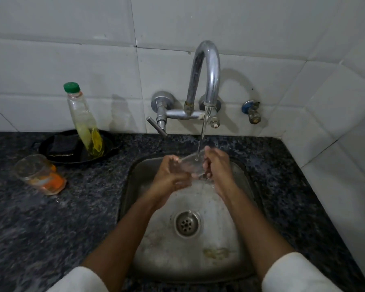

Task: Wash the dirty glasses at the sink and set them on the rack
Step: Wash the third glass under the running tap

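Got a clear glass (193, 165) tilted under the running tap (204, 81), over the back of the sink (247, 239). My left hand (170, 175) cups one end, my right hand (216, 165) grips the other. Another dirty glass (39, 173) sits near the tabletop's (51, 228) left edge, just beside a black dish (51, 144) holding a soap bottle (83, 121).

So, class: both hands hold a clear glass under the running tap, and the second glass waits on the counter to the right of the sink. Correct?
Not quite. The head view shows the second glass on the counter left of the sink. Both hands, left and right, do hold the clear glass under the running tap.
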`<state>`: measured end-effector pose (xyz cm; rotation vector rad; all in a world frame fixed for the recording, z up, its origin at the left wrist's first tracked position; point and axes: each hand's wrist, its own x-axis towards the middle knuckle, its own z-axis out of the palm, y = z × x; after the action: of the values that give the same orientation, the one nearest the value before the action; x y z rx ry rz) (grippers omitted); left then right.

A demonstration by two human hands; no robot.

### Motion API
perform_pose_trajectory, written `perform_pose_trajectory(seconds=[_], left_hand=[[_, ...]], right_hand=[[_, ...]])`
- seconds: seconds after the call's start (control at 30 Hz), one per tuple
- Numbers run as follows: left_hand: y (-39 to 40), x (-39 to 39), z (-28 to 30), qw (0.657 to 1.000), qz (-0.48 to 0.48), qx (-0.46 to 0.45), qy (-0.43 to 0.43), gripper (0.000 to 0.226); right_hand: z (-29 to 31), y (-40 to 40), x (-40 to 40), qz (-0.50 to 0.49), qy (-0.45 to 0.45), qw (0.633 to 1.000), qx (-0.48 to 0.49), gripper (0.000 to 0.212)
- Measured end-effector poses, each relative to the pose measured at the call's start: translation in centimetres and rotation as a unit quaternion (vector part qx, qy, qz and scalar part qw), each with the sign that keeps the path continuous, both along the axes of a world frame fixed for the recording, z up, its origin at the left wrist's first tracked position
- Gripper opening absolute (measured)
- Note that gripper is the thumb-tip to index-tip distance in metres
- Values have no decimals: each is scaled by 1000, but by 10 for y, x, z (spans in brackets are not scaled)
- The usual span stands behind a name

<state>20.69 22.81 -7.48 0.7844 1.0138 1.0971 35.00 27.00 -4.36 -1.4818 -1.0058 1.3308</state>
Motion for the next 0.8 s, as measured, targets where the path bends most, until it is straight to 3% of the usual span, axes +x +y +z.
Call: perform_pose_trajectory(seconds=[0.07, 0.1, 0.17, 0.2, 0.23, 0.27, 0.3, 0.37, 0.4, 0.47, 0.53, 0.6, 0.63, 0.67, 0.7, 0.77, 0.8], left_hand=[[-6, -9, -1, 974, -110, -88, -179, 44], [-7, -10, 0, 961, -153, -109, -202, 44], [-3, -5, 3, 965, -198, -121, -123, 42], [0, 0, 5, 973, -194, -113, -56, 44], [4, 7, 5, 982, -167, -93, 13, 48], [6, 15, 4, 987, -113, -65, 90, 53], [8, 24, 0, 983, -37, -29, 179, 58], [10, 37, -9, 930, 98, 64, 349, 60], [10, 41, -11, 913, 119, 101, 378, 60], [11, 37, -8, 945, 51, 86, 310, 62], [13, 20, 4, 982, -107, 10, 154, 59], [16, 4, 6, 974, -219, -47, -14, 49], [18, 4, 2, 972, -224, -55, -36, 47], [19, 9, -1, 980, -195, -47, 5, 47], [19, 20, -3, 986, -127, -30, 101, 47], [20, 40, -6, 958, 21, 13, 285, 52], [18, 46, -8, 947, 62, 42, 313, 53]], right_hand=[[18, 4, 6, 110, -99, 984, 99, 30], [25, 4, 8, 169, -126, 970, 123, 31], [33, 5, 11, 273, -290, 900, 178, 31], [36, 6, 13, 302, -418, 832, 203, 31], [41, 6, 14, 308, -505, 777, 213, 31], [47, 6, 15, 311, -532, 759, 208, 31], [52, 5, 15, 312, -505, 781, 193, 32], [59, 1, 11, 293, -400, 857, 141, 33], [60, 0, 8, 280, -371, 876, 127, 32], [61, 1, 8, 269, -353, 886, 134, 29], [67, 1, 14, 298, -326, 884, 155, 27], [70, 0, 17, 338, -304, 876, 161, 27], [68, 1, 17, 345, -325, 865, 164, 28], [66, 3, 16, 336, -364, 853, 165, 30], [63, 7, 14, 319, -401, 843, 163, 31], [56, 14, 11, 281, -421, 852, 131, 31], [56, 16, 11, 268, -404, 866, 119, 32]])
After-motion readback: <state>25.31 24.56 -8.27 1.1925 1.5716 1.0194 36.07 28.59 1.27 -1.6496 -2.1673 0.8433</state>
